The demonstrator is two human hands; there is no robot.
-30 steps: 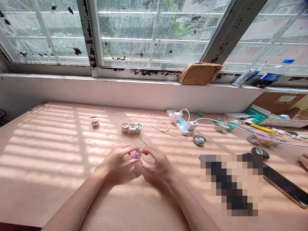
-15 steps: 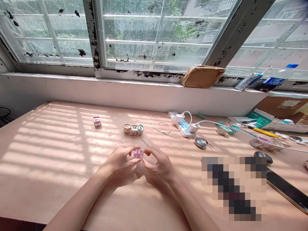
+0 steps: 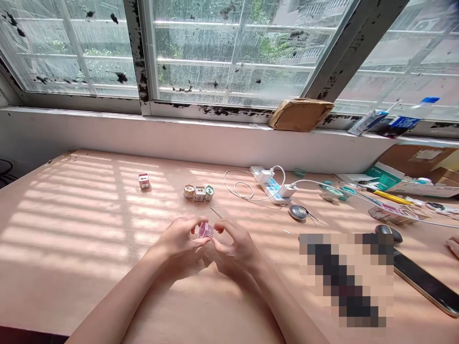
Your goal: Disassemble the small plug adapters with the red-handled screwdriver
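Note:
A small pink see-through plastic case (image 3: 205,231), open on one side, is held just above the table. My left hand (image 3: 182,236) pinches it between thumb and index finger. From the other side my right hand (image 3: 234,243) meets it, the thumb at its lower corner and the index finger curled close to its right edge. Beyond my fingers a thin metal rod (image 3: 216,212) lies on the table. Farther back stand small two-holed blocks like pencil sharpeners: a brown one (image 3: 189,191), a white one (image 3: 200,193) and a green one (image 3: 210,193) together, with a red one (image 3: 144,181) apart.
A white power strip (image 3: 268,185) with cables lies at the back. Right of it are a grey round object (image 3: 298,212), green plastic pieces (image 3: 332,192), a yellow pen-like tool (image 3: 391,197), a computer mouse (image 3: 389,234) and a black phone (image 3: 426,282). Another person's hand (image 3: 453,246) shows at the right edge.
The pink case has turned slightly between my fingers, so its open side shows more. Another person's hand has come farther in at the right edge.

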